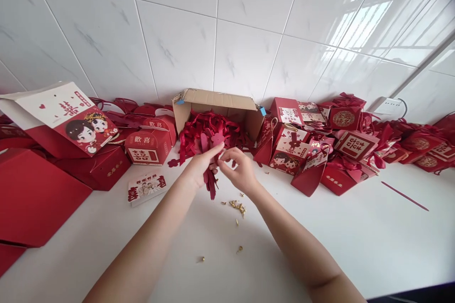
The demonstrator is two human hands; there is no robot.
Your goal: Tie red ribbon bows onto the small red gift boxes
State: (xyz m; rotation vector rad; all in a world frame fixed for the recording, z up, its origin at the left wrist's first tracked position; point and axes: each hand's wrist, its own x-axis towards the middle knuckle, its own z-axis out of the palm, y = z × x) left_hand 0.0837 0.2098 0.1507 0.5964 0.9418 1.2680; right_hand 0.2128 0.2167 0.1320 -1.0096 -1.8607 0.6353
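Note:
My left hand is closed round a bunch of dark red strips that hang below the fingers. At the top of the bunch a flower-shaped end sticks up by my thumb. Close beside it, my right hand is pinched at the strips, its fingertips nearly meeting the left ones. Whatever lies between those fingertips is too small to make out. On the white table below are several small gold metal fasteners, some in a little heap and some scattered toward me.
Against the tiled wall stands an open cardboard carton full of red ribbon strips. Red gift boxes crowd the left, with a small white printed box in front. More boxes line the right, near a single red strip.

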